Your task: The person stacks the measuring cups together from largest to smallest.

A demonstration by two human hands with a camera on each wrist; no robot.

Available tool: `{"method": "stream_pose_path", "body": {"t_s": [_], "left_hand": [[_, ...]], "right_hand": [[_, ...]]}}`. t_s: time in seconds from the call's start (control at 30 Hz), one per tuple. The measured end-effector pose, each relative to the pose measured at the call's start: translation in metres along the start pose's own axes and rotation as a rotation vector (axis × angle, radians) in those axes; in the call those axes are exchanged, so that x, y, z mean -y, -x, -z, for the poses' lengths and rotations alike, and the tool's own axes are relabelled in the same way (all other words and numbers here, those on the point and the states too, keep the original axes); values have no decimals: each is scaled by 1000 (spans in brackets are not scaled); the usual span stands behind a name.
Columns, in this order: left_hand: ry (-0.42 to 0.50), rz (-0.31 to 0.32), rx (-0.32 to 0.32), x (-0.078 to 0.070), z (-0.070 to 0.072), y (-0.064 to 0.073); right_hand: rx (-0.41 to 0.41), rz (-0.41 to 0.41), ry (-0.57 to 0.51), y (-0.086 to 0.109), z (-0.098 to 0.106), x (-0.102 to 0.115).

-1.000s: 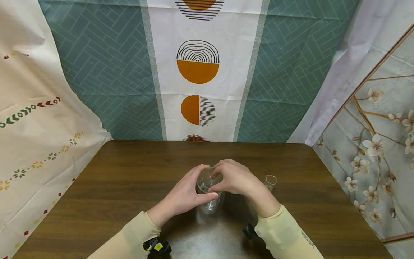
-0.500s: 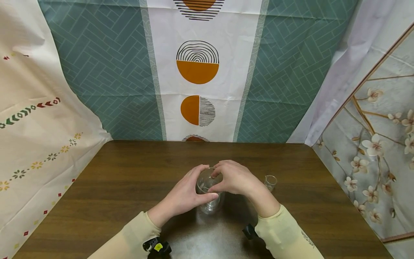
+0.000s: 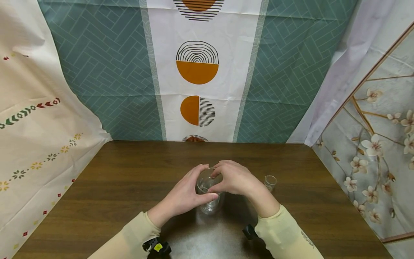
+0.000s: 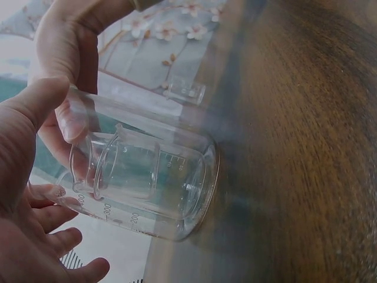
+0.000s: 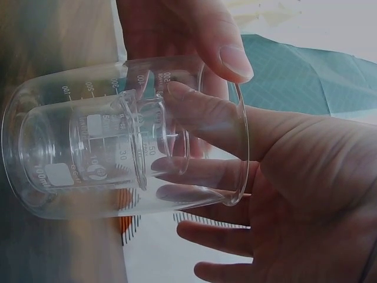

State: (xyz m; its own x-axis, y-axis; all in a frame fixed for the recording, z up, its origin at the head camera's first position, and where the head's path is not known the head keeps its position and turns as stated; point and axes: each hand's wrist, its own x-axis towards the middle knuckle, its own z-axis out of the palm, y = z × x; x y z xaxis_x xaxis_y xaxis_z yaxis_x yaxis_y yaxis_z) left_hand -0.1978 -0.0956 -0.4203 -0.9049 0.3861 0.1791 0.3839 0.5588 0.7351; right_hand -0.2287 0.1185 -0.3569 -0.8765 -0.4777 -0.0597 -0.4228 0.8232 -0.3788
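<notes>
Clear glass sat between the thumb and fingers of the right hand [image 3: 234,178], which reached into the mouth of the large beaker [image 3: 202,180] and pinched the innermost beaker [image 5: 154,137] near its rim. Two of its fingers stayed outside the wall, extended. The left hand [image 3: 185,190] curled partway around the large beaker's rim, thumb on the near side, fingers on the far side.

Probable faults: an early release of the pinch could drop the innermost beaker and chip a rim; a sideways pull could strike or jam the nested walls; a loose left grip could let the large beaker tip.

All three vessels were colourless, with pale printed graduations. The innermost beaker projected above the rim of the middle beaker [image 5: 58,172], which sat low inside the large one. The large beaker stood upright at the centre of the brown wooden table [image 3: 129,180]. Farther right stood a small spouted beaker [image 3: 270,182], well apart from the stack. Patterned teal-and-white cloth [image 3: 106,72] hung beyond the far edge.
</notes>
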Motion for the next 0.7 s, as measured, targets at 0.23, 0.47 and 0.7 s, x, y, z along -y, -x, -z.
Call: {"method": "stream_pose_path", "body": {"t_s": [0.23, 0.47, 0.7], "left_hand": [[-11, -5, -7, 1, -1, 0], [-22, -6, -17, 1, -1, -1], [-24, -3, -18, 1, -1, -1]], "right_hand": [[7, 15, 11, 1, 0, -1], [12, 22, 9, 1, 1, -1], [9, 15, -8, 1, 0, -2]]}}
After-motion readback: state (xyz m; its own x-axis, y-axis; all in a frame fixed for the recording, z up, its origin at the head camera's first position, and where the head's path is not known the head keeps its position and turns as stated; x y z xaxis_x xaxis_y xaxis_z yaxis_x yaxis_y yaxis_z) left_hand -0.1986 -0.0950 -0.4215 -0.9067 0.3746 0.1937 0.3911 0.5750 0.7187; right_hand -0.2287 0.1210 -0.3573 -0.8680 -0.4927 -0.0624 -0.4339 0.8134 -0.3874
